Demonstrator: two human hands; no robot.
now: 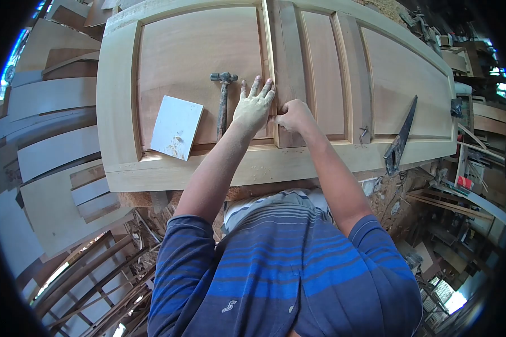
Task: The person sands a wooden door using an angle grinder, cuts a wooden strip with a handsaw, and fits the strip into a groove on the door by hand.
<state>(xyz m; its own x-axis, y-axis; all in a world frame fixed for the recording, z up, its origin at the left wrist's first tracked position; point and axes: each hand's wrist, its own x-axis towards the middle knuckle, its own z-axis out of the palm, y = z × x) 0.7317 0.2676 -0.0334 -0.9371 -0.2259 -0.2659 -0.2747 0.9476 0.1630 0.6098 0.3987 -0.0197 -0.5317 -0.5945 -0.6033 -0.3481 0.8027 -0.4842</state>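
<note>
A wooden door [208,174] with recessed panels lies flat before me. A thin wooden moulding strip [269,45] runs along the edge of the left panel, beside a wide upright. My left hand [255,108] lies over the panel with fingers spread, its fingertips against the strip. Close to its right, my right hand [296,117] is closed, thumb and fingers pinched at the near end of the strip; the exact grip is partly hidden. Left of my hands, a ball-peen hammer [222,101] rests on the panel, near a white square board [177,126] with small bits on it.
A handsaw [401,140] lies across the door's right part, its handle at the near edge. A small metal piece [364,132] sits on the frame. Boards [56,98] are stacked at the left; scrap wood [455,208] and tools crowd the right.
</note>
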